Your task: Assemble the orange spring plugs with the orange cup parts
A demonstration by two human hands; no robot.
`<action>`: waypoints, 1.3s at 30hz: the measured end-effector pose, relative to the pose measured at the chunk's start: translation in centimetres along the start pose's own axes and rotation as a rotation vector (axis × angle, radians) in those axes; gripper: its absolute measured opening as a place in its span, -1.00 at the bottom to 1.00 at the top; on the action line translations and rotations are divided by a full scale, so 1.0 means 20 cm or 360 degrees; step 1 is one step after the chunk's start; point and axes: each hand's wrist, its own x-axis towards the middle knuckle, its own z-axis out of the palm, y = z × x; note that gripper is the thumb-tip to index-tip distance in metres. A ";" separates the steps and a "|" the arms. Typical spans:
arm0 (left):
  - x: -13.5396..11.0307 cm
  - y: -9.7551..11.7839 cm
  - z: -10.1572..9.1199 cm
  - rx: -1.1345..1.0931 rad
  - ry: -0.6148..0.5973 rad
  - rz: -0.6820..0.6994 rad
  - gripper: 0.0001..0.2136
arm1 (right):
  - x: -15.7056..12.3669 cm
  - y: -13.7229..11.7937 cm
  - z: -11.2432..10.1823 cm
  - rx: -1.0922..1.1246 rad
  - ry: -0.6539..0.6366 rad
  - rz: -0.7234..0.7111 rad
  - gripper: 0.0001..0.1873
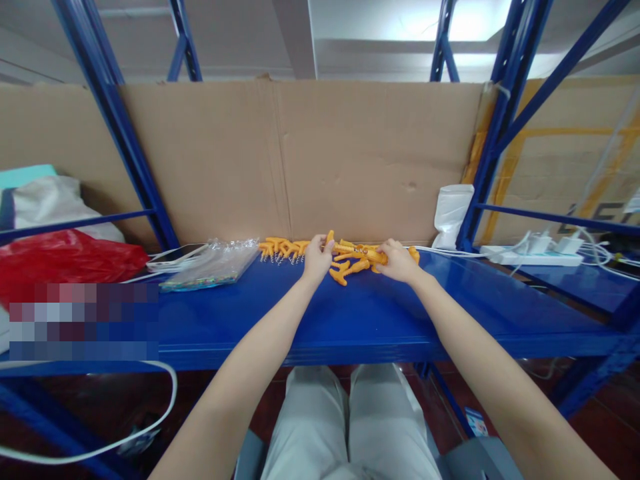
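Observation:
My left hand [317,259] is closed, thumb and fingers pinched on an orange piece [330,237] whose tip sticks up above them. My right hand [399,261] reaches over the pile of orange pieces [350,266], its fingers curled onto the pile's right side. Whether it grips one of them is hidden. Left of my left hand, a row of orange pieces [284,248] lies along the back of the shelf, with silver spiral or chain-like ends toward me. Their exact kind is too small to make out.
On the blue shelf [350,317] to the left are a clear plastic bag [215,267] with small colourful contents and a red bag [70,260]. A white pouch [453,215] leans at the back right, near a power strip [533,255] with cables. Cardboard [350,153] closes the back.

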 end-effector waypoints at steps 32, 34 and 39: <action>-0.01 0.03 -0.01 -0.0011 0.0056 -0.0090 -0.83 | 0.00 0.08 -0.01 -0.0028 -0.0289 0.0776 -0.56; -0.02 0.04 -0.01 -0.0029 0.0084 -0.0130 -0.83 | 0.00 0.06 -0.04 -0.0012 -0.0242 0.0803 -0.61; -0.02 0.05 -0.02 -0.0043 0.0106 -0.0188 -0.79 | 0.00 0.03 -0.06 0.0045 -0.0128 0.0734 -0.71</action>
